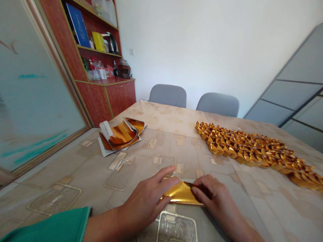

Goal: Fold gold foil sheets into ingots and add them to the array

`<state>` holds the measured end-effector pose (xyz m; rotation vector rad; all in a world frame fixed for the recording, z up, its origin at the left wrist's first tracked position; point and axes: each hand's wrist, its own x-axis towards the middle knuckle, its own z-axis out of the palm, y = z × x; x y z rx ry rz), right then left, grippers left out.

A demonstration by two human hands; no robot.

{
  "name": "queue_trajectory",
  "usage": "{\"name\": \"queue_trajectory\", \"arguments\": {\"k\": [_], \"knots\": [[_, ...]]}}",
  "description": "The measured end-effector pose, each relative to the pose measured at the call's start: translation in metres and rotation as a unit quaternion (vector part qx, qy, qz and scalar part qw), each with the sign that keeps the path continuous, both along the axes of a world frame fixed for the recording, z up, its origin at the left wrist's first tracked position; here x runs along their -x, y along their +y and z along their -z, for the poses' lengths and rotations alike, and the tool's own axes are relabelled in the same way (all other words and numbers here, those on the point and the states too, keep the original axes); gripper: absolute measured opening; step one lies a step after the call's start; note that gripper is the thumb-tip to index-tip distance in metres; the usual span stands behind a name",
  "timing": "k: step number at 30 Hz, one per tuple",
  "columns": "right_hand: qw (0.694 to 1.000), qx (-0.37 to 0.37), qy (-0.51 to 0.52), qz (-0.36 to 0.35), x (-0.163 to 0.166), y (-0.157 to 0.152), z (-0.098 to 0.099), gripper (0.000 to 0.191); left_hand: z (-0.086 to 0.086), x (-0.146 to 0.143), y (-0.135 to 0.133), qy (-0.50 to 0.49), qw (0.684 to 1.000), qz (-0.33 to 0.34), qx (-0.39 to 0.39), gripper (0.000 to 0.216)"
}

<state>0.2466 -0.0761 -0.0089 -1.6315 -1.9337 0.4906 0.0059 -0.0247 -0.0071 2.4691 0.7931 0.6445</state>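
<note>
A folded sheet of gold foil paper (182,194) lies on the patterned tablecloth (161,141) near the front edge. My left hand (148,198) presses on its left side, index finger stretched forward, thumb on the foil. My right hand (214,198) pinches the foil's right edge with curled fingers. Both hands rest on the table around the sheet.
A stack of unfolded gold sheets (122,135) curls at the left of the table. Many folded gold paper pieces (252,151) lie in rows on the right. Two grey chairs (168,95) stand behind the table, and a wooden cabinet (106,90) stands at back left.
</note>
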Motion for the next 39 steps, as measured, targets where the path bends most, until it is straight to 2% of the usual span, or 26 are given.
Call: {"name": "queue_trajectory", "arguments": {"k": [4, 9, 13, 17, 21, 25, 30, 36, 39], "knots": [[0.999, -0.008, -0.038, 0.015, 0.001, 0.003, 0.004, 0.012, 0.001, -0.002, 0.001, 0.048, 0.997, 0.024, -0.056, 0.017], [0.997, -0.028, -0.065, 0.007, -0.001, 0.009, 0.002, 0.019, 0.011, -0.006, 0.001, 0.075, 0.987, 0.018, -0.138, 0.017], [0.995, -0.025, -0.092, -0.01, -0.004, 0.013, 0.003, 0.02, 0.007, -0.006, -0.004, 0.1, 0.974, 0.012, -0.201, 0.02], [0.993, -0.048, -0.108, -0.019, -0.007, 0.013, 0.007, 0.022, 0.0, -0.006, -0.013, 0.103, 0.977, 0.083, -0.166, 0.055], [0.991, -0.064, -0.121, -0.009, -0.008, 0.014, 0.01, 0.026, 0.009, -0.008, -0.018, 0.115, 0.976, 0.142, -0.119, 0.075], [0.99, -0.061, -0.13, 0.015, -0.007, 0.014, 0.012, 0.029, 0.018, -0.008, -0.019, 0.131, 0.976, 0.139, -0.106, 0.07], [0.987, -0.074, -0.139, 0.036, -0.006, 0.012, 0.013, 0.036, 0.019, -0.007, -0.018, 0.122, 0.979, 0.137, -0.093, 0.071], [0.983, -0.105, -0.147, 0.034, -0.004, 0.01, 0.013, 0.035, 0.023, -0.008, -0.018, 0.098, 0.982, 0.128, -0.098, 0.065], [0.983, -0.103, -0.148, 0.028, -0.004, 0.01, 0.013, 0.034, 0.026, -0.007, -0.019, 0.093, 0.981, 0.13, -0.107, 0.069]]}}
